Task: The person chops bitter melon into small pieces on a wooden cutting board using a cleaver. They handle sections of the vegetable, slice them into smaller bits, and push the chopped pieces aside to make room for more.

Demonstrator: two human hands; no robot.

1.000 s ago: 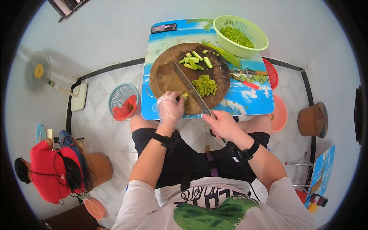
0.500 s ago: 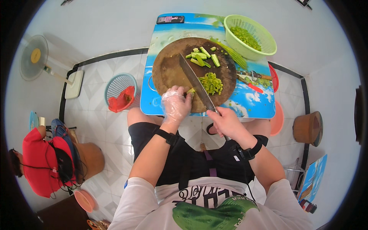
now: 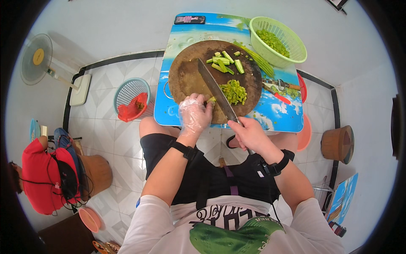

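My left hand [image 3: 195, 111], in a clear plastic glove, presses a green vegetable stick [image 3: 212, 100] onto a round wooden chopping board [image 3: 184, 76], fingers curled around it. Only the stick's end shows past the fingertips. A long kitchen knife [image 3: 214, 88] is gripped by the handle in my bare right hand [image 3: 248, 134]. Its blade lies slantwise across the board, just right of the stick. A heap of diced green vegetable [image 3: 233, 92] sits right of the blade. Farther back on the board lie several pale-sided green sticks [image 3: 239, 66].
Beyond the board's right edge are long green stalks [image 3: 263, 64], a light green basket [image 3: 299, 50] of chopped greens and a red-handled knife [image 3: 282, 98]. A phone [image 3: 190, 20] lies at the table's far left. A blue-grey basket [image 3: 120, 96] stands on the floor; a person in red [image 3: 36, 180] sits left.
Both hands and the knife stay almost in place. The whole view has shifted very slightly, and the stick's end at my left fingertips looks a little different.
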